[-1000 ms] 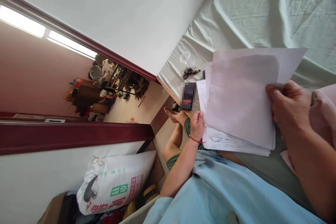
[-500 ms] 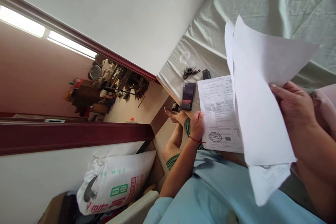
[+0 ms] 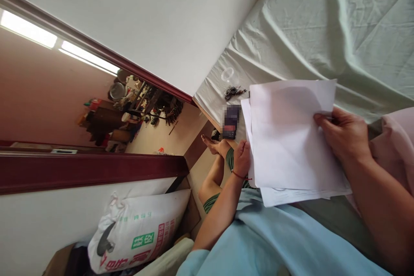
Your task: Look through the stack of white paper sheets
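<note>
A plain white wall [image 3: 155,21] is running beside a bed covered in a wrinkled pale green sheet [image 3: 323,21]. A dark red wooden door frame [image 3: 90,166] is opening onto a pink-walled room [image 3: 42,90], where a cluttered shelf [image 3: 142,101] is standing and strip lights [image 3: 54,43] are glowing. A printed white sack [image 3: 136,228] is leaning against the wall.

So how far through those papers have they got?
Done: nothing clearly; no finished pile shows on the bed sheet. In hand: the left hand steadies the paper stack by its edge, and the right hand pinches the top sheet. Left: several sheets lie beneath it.
</note>
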Available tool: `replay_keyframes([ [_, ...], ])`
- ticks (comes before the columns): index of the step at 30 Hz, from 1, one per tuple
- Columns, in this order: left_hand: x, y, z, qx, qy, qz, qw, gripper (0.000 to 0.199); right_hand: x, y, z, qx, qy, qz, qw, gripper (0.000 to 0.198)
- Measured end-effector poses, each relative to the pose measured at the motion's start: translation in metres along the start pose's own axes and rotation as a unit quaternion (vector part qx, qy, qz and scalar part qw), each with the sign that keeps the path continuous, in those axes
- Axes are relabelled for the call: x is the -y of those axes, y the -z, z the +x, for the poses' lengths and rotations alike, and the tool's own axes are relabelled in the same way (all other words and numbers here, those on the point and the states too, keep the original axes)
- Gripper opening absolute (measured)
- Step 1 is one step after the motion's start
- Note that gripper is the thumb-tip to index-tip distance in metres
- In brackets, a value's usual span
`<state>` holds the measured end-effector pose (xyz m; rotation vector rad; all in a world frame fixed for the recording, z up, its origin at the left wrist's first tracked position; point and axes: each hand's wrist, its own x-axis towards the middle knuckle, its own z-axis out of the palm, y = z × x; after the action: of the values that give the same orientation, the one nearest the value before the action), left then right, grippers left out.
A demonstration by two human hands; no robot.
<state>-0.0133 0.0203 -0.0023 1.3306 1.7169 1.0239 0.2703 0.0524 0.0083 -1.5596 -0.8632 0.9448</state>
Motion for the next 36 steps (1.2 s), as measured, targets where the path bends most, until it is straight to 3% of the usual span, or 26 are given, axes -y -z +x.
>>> replay_keyframes([
  [3,-0.001,0.002,0.0,0.012,-0.035,0.037,0.999,0.042,0.0,0.002,0.002,0.002,0.003,-0.093,0.996,0.021],
  [9,0.0,0.003,0.0,0.01,-0.031,0.034,0.999,0.045,-0.003,0.003,0.005,-0.016,0.019,-0.156,0.987,0.021],
  [20,0.003,0.001,0.0,0.008,0.004,-0.038,0.999,0.042,-0.006,-0.001,0.002,0.011,0.019,-0.094,0.995,0.019],
  [28,-0.001,0.0,-0.001,-0.002,0.005,-0.033,0.999,0.044,0.003,-0.002,0.0,0.011,0.009,-0.139,0.99,0.019],
  [36,0.011,0.0,-0.002,0.0,-0.002,-0.058,0.998,0.042,0.006,-0.003,-0.002,0.016,-0.002,-0.138,0.99,0.021],
])
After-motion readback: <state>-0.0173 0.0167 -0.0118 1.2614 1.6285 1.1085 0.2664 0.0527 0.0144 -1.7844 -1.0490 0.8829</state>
